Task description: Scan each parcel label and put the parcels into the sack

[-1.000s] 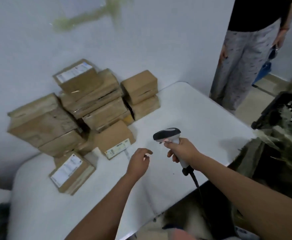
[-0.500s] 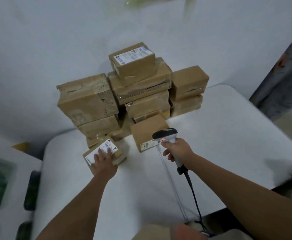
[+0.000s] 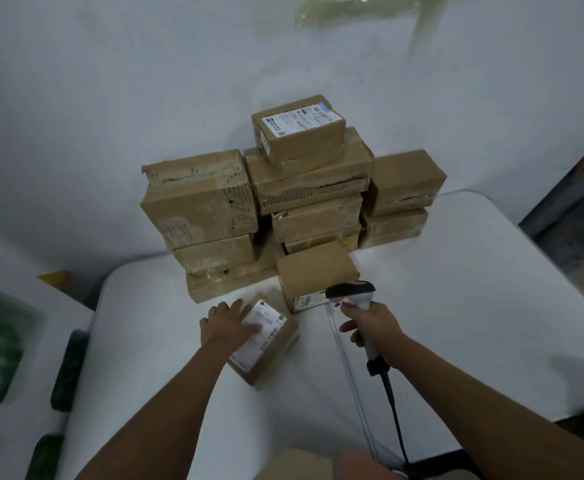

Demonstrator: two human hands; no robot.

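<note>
Cardboard parcel point(image 3: 266, 341) label-up, skewed, under flat left hand point(image 3: 226, 325); right hand point(image 3: 373, 325) gripping scanner point(image 3: 351, 292).

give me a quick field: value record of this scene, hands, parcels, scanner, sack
left hand: lies flat on the small parcel, fingers over its label
right hand: grips the scanner by its handle
scanner: head points toward the stack, cable trails back toward the person
small parcel: flat on the table, label up, apart from the stack
stack: brown boxes piled against the wall, top box shows a label
sack: not in view
</note>
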